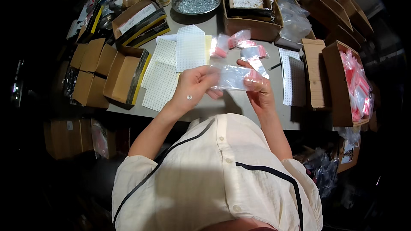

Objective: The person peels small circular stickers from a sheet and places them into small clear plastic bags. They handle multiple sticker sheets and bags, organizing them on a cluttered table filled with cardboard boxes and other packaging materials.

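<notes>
Clear bag (232, 79) held right of the dotted white sheet (191, 49), on the wearer's side. I see the right hand (260, 93) pinching its right end; left hand (195, 86) at the other, blurred, can't tell grip. I'd keep it flat, lightly taut.

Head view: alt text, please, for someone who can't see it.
The right hand holds a clear plastic bag above a gray table, the blurred left hand at its other end. White printed sheets lie to the left, more bags just beyond.
</notes>
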`<action>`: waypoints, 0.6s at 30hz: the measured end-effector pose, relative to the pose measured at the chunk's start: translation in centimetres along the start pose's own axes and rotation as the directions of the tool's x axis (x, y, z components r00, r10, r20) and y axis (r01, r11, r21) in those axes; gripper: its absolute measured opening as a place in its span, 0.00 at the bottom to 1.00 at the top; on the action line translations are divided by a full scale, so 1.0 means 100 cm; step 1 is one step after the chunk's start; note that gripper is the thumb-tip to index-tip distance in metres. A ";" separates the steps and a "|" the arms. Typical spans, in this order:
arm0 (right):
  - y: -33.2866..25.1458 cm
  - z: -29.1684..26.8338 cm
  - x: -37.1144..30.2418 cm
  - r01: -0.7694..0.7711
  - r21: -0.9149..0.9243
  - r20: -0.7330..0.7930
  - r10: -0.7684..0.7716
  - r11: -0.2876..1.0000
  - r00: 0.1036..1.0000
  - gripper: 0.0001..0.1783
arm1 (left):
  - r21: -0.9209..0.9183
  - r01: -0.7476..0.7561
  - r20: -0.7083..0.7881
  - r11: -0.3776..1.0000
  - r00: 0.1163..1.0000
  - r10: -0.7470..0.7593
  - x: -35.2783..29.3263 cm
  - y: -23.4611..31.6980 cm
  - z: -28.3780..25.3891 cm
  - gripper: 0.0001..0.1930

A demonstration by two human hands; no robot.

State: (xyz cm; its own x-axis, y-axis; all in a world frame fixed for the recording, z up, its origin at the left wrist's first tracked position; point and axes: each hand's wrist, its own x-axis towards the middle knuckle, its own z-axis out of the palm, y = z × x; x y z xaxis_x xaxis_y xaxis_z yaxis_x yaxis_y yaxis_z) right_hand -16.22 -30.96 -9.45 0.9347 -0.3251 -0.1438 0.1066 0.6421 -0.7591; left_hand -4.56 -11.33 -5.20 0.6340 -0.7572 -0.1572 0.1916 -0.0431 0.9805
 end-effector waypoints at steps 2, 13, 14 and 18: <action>0.002 0.005 0.002 -0.011 -0.020 0.053 0.012 1.000 0.999 0.38 | 0.038 -0.062 -0.047 0.997 0.997 0.063 -0.009 0.000 -0.007 0.13; 0.007 -0.065 0.038 -0.232 -0.239 -0.068 0.222 0.943 0.973 0.26 | 0.070 -0.338 -0.646 0.939 0.702 0.300 -0.117 -0.021 -0.122 0.12; 0.015 -0.065 0.046 -0.260 -0.312 -0.039 0.261 0.914 0.965 0.24 | 0.055 -0.349 -0.682 0.935 0.671 0.291 -0.129 -0.028 -0.127 0.12; 0.040 -0.071 0.083 -0.386 -0.476 -0.001 0.438 0.790 0.899 0.21 | -0.235 -0.327 -0.831 0.915 0.556 -0.014 -0.182 -0.085 -0.146 0.14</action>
State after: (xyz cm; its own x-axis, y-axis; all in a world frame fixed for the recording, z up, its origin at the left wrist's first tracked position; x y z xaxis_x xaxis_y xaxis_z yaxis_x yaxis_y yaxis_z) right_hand -10.47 -35.96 -18.20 0.8865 -0.0116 -0.4626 -0.4378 0.3025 -0.8466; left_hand -6.81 12.35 -12.34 0.9724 0.1211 -0.1994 0.1440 0.3610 0.9214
